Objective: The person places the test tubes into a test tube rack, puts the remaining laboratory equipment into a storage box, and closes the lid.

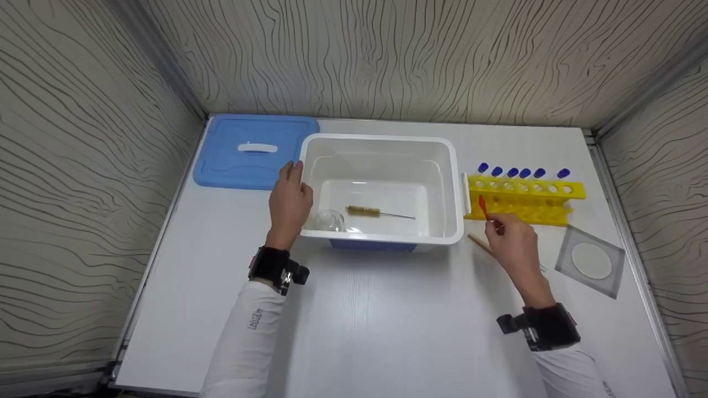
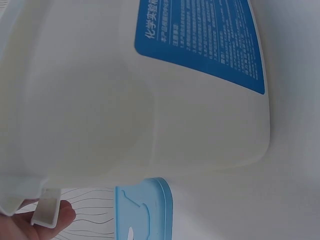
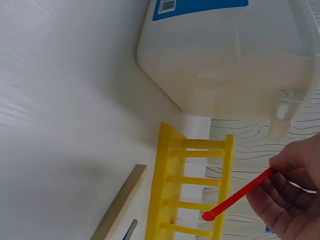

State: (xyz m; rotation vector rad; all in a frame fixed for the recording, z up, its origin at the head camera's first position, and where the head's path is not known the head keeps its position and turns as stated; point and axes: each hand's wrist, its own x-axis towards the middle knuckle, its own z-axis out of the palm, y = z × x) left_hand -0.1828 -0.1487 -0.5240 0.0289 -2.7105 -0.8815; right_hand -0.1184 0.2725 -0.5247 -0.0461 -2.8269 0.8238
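A white plastic box stands mid-table; a brown-bristled test tube brush and a clear round glass vessel lie in it. My left hand holds its left rim, and in the left wrist view the fingers are at the side latch. Between thumb and fingers, my right hand pinches a slim red plastic spoon, raised above the table. Under and beyond this hand is a yellow test tube rack. Whether the rack touches the box is hard to tell.
A blue lid with a white handle lies back left. Several blue-capped tubes are behind the rack. A wooden stick and a thin metal rod lie near the right hand. At the right is a grey square gauze with a pale round centre.
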